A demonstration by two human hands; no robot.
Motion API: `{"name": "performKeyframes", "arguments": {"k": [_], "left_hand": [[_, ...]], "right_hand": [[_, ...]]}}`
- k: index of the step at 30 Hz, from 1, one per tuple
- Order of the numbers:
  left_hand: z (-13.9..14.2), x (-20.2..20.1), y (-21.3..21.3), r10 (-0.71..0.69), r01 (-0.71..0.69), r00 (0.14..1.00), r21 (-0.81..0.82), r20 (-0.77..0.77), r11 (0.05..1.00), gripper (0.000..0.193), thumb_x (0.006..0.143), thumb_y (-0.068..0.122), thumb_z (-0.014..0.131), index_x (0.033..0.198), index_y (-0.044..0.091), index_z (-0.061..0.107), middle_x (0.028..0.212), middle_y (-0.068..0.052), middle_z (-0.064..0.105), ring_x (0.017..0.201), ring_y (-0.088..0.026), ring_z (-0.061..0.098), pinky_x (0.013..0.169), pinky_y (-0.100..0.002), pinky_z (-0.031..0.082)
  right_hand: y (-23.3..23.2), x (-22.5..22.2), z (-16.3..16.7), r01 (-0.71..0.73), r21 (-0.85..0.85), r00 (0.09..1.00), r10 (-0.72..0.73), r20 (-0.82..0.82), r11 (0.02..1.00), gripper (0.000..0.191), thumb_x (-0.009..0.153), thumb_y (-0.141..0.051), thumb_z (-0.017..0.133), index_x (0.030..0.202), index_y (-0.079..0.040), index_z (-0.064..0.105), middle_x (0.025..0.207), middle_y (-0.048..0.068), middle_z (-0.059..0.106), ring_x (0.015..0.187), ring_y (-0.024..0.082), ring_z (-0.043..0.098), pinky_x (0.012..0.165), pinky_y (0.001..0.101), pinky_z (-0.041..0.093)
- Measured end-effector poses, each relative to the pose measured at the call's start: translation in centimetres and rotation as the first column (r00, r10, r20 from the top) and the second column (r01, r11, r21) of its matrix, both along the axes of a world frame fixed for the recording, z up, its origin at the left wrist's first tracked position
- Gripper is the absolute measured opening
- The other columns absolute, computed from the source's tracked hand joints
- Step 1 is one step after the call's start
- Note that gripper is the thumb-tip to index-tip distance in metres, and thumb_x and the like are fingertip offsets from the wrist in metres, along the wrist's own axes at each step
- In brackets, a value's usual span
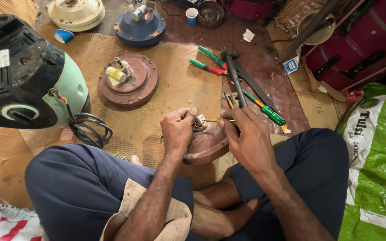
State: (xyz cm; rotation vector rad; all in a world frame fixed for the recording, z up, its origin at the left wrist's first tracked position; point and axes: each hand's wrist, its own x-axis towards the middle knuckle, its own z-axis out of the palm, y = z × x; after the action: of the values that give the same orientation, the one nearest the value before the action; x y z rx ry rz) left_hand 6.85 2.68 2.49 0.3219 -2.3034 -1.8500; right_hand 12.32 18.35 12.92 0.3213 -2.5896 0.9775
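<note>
A brown round fan motor housing [208,145] rests tilted on my lap between my knees. My left hand [178,129] grips its top edge and pinches a small white connector block [200,119] with wires. My right hand [246,138] holds a thin yellow-handled tool [222,120] whose tip points at that block. Both hands sit close together over the housing.
On the floor mat lie another brown motor [129,82], a blue motor [139,27], a cream one [76,12], green-handled pliers [208,60], a green screwdriver [266,110] and a dark bar [235,76]. A green fan with black cable [27,76] stands left, a green sack [374,151] right.
</note>
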Motion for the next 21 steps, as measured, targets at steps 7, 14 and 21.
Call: {"name": "performKeyframes", "arguments": {"k": [7, 14, 21], "left_hand": [[-0.04, 0.09, -0.09, 0.01, -0.01, 1.0, -0.017, -0.005, 1.0, 0.024, 0.088, 0.027, 0.075, 0.093, 0.004, 0.079, 0.068, -0.011, 0.073, 0.061, -0.011, 0.065, 0.06, -0.033, 0.051], [0.04, 0.04, -0.12, 0.002, -0.002, 1.0, -0.023, 0.021, 1.0, 0.024, 0.089, 0.027, 0.074, 0.093, 0.004, 0.079, 0.066, -0.01, 0.072, 0.06, -0.011, 0.064, 0.059, -0.033, 0.051], [0.21, 0.13, -0.17, -0.008, 0.008, 1.0, -0.015, 0.017, 1.0, 0.025, 0.089, 0.027, 0.073, 0.092, 0.003, 0.078, 0.067, -0.01, 0.073, 0.061, -0.01, 0.063, 0.06, -0.033, 0.05]], "right_hand": [[0.08, -0.12, -0.15, -0.004, 0.014, 1.0, 0.004, -0.001, 1.0, 0.013, 0.092, -0.012, 0.072, 0.1, -0.001, 0.071, 0.091, 0.018, 0.07, 0.08, 0.036, 0.069, 0.069, 0.0427, 0.051], [0.38, -0.23, -0.72, 0.039, -0.028, 0.998, -0.038, 0.049, 0.999, 0.015, 0.092, -0.012, 0.071, 0.101, -0.001, 0.072, 0.09, 0.019, 0.072, 0.081, 0.035, 0.071, 0.069, 0.0416, 0.053], [0.2, 0.06, -0.58, -0.025, 0.006, 1.0, 0.026, -0.006, 1.0, 0.012, 0.091, -0.009, 0.071, 0.101, -0.003, 0.072, 0.09, 0.017, 0.069, 0.082, 0.037, 0.069, 0.07, 0.043, 0.054]]}}
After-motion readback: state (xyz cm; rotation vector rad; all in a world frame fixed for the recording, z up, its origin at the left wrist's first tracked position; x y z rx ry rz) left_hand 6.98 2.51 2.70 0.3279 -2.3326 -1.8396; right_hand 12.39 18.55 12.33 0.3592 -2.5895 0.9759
